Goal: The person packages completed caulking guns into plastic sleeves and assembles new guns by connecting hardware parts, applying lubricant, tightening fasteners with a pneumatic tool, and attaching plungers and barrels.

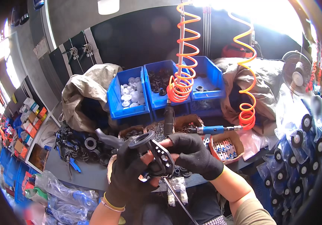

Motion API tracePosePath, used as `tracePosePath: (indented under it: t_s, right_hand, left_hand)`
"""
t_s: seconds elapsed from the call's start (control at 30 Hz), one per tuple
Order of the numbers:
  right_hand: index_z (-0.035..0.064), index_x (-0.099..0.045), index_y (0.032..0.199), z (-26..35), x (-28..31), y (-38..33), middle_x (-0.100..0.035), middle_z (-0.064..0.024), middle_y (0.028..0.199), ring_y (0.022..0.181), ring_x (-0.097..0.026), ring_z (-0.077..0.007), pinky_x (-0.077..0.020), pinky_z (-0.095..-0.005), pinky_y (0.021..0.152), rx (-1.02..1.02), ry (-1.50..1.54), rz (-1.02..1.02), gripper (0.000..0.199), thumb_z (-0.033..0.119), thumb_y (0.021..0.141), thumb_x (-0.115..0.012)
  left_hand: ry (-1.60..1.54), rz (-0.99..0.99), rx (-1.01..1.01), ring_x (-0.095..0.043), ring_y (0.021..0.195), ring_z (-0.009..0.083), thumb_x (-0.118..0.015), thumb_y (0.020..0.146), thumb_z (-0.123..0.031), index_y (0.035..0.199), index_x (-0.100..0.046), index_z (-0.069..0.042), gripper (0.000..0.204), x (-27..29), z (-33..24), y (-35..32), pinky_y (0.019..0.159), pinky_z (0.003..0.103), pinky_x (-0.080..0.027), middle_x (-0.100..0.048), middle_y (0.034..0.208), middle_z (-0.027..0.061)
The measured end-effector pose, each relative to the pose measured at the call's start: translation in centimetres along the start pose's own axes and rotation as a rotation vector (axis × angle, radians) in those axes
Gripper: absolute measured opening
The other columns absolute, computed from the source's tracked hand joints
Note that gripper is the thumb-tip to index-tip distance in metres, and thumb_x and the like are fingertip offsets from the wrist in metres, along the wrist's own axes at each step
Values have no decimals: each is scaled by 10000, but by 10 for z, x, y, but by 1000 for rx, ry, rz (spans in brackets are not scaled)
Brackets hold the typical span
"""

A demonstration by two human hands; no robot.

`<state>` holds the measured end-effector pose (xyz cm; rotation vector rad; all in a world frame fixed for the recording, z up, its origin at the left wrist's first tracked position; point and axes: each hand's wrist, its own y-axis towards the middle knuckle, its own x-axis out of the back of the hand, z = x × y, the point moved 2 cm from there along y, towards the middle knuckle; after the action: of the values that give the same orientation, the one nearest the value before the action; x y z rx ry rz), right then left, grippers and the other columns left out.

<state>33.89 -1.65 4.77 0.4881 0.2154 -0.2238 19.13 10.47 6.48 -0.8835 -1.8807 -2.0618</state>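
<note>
Both my hands wear black fingerless gloves and meet at a black plastic part (154, 150) with a round ring-shaped top and a slotted side. My left hand (128, 168) is wrapped round it from the left and below. From the right, my right hand (194, 153) grips its side, with the fingers bent against it. A thin metal rod (175, 195) slants down from beneath the part; I cannot tell if it is joined to it. Below the hands lie some clear-wrapped pieces (177, 190).
Blue bins (128, 112) with white and dark parts stand behind. An orange coiled hose (181, 88) hangs over them. A blue air tool (211, 129) lies beside a carton of small metal parts (226, 148). Blue-handled pliers (74, 165) and black parts (89, 144) lie left. Bagged wheels (297, 138) stand right.
</note>
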Motion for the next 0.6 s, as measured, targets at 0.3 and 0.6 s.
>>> tracePosePath:
  t_s: [0.3, 0.6]
  right_hand:
    - [-11, -610, 1021, 43, -5, 0, -640, -31, 945, 847, -591, -101, -485, -267, 741, 145, -336, 136, 221, 96, 834, -660]
    - [-4, -611, 999, 14, -59, -88, -650, -65, 875, 849, -639, -151, -506, -285, 714, 146, -75, -147, 182, 76, 846, -670]
  left_hand:
    - [-81, 163, 92, -526, 1134, 444, -681, 840, -285, 1344, -344, -40, 655, 10, -25, 9, 932, 497, -452, -495, 1261, 268]
    - [-237, 73, -65, -603, 1035, 370, -745, 786, -377, 1270, -546, -163, 565, 2, -50, -45, 821, 464, -523, -504, 1242, 234]
